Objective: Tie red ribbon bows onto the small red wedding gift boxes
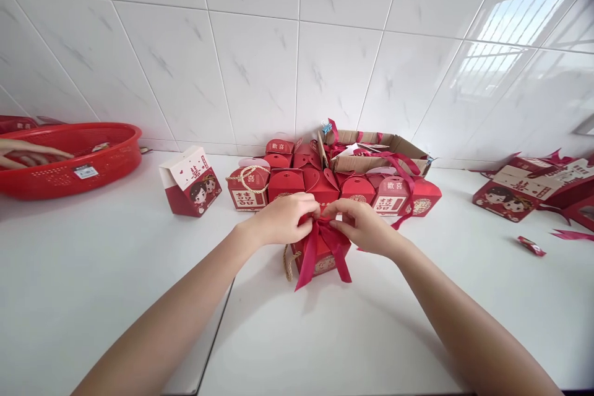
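Observation:
A small red gift box (320, 260) stands on the white table (93, 272) in front of me, with a rope handle hanging at its left side. A dark red ribbon (325, 241) is tied at its top, its tails falling down the front. My left hand (285, 218) and my right hand (364, 224) meet above the box, fingers pinched on the ribbon at the knot.
Several closed red gift boxes (297, 182) stand in rows behind, before an open cardboard carton (375, 154) with ribbons. A white-topped box (191, 181) sits left. A red plastic basket (69, 158) at far left has another person's hand (28, 153) in it. Flat boxes (524, 189) lie right.

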Tool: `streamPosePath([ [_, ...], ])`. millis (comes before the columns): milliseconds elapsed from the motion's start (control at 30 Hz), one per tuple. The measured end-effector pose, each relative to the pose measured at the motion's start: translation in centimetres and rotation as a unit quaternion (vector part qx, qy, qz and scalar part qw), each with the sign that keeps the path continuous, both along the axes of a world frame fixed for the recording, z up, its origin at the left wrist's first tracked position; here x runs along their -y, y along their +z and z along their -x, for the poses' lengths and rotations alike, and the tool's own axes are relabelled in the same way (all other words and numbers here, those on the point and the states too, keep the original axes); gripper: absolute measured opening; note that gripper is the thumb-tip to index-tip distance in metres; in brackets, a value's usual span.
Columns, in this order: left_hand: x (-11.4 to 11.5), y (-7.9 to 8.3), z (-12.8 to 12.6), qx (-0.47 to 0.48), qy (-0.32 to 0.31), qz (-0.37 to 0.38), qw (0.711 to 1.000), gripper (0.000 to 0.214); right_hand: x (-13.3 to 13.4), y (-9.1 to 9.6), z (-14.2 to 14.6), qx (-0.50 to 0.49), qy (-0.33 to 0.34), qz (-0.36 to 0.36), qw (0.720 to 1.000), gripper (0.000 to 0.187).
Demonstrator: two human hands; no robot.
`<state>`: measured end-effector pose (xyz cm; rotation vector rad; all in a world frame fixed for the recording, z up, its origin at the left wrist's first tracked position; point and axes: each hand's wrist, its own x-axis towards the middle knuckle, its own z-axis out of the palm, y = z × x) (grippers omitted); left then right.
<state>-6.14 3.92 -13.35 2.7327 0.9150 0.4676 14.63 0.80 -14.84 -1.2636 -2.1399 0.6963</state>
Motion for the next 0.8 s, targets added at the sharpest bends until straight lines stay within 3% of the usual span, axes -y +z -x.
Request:
streamPosePath([
  [167,-0.2,-0.2,0.0,0.03,0.0,0.033,0.999,0.015,0.4,0.3,0.1,0.016,0.037,-0.036,0.999,0.03],
  [333,-0.7,-0.5,0.0,0.047,-0.01,0.05,0.998,0.019,0.9,0.5,-0.1,0.118,0.078,-0.07,0.987,0.046],
  [533,-1.2,-0.9,0.1,0.041,-0.028,0.023,0.998,0.025,1.2,0.6,-0.3,0.212,0.095,-0.068,0.97,0.055],
  [800,-0.9,-0.8,0.3,0.003,-0.008,-0.012,1.0,0.024,1.1,0.6,-0.8,0.243,0.114,-0.074,0.96,0.067],
])
